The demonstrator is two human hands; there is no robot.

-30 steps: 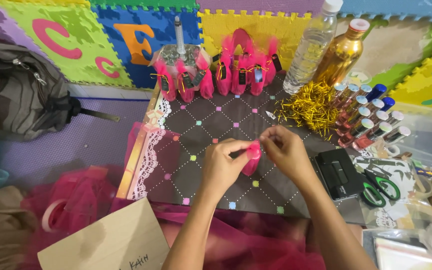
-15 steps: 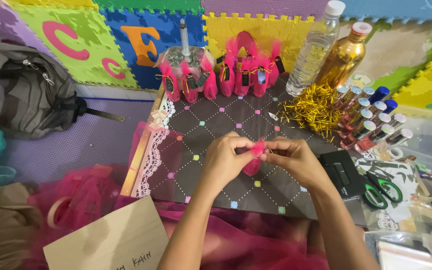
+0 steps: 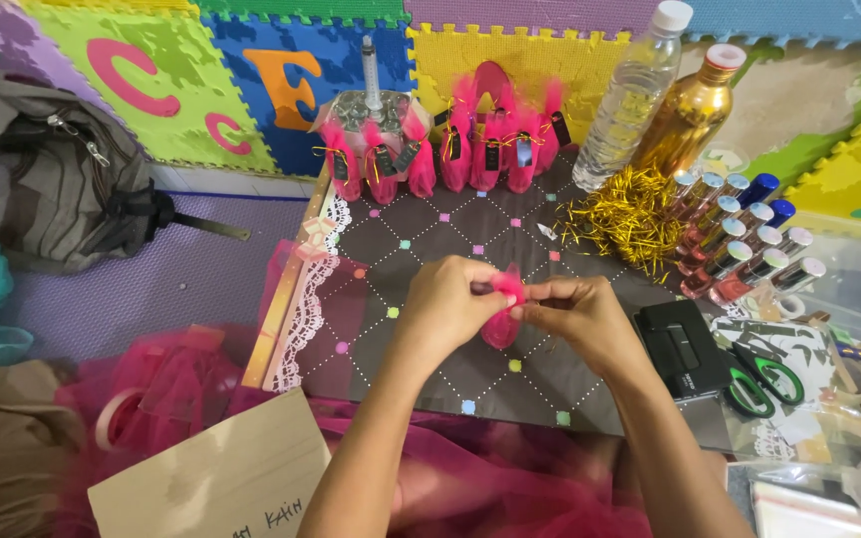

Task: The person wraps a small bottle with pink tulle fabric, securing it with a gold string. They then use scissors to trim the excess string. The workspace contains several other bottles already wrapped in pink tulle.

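Nearest the camera, a tan cardboard sheet point(image 3: 213, 478) with handwriting cut off by the lower edge lies on heaped pink tulle point(image 3: 510, 478), which hides whatever is beneath it. Both forearms rise from that edge. The left hand point(image 3: 447, 304) and right hand point(image 3: 578, 317) meet over a dark board point(image 3: 421, 259) patterned with dotted diamonds and coloured squares; fingertips of both pinch the gathered top of a small pink tulle pouch point(image 3: 501, 317), which hangs between them just above the board. What the pouch contains cannot be made out.

A strip of white lace trim point(image 3: 306, 299) runs along the board's left edge. To the right sit a black box point(image 3: 683, 347) and green-handled scissors point(image 3: 761, 377), with clutter beyond them partly cut off by the frame. A tangle of gold shredded foil point(image 3: 628, 214) lies next to a cluster of small capped vials point(image 3: 739, 249).

At the board's far edge stands a row of finished pink pouches point(image 3: 450, 154) with dark tags, partly hiding a glass container holding a syringe point(image 3: 370, 70). A clear plastic water bottle point(image 3: 634, 95) and a gold bottle point(image 3: 693, 112) stand beside them. At left, a grey backpack point(image 3: 52, 169) rests on the purple floor, backed by foam alphabet mats point(image 3: 191, 80).
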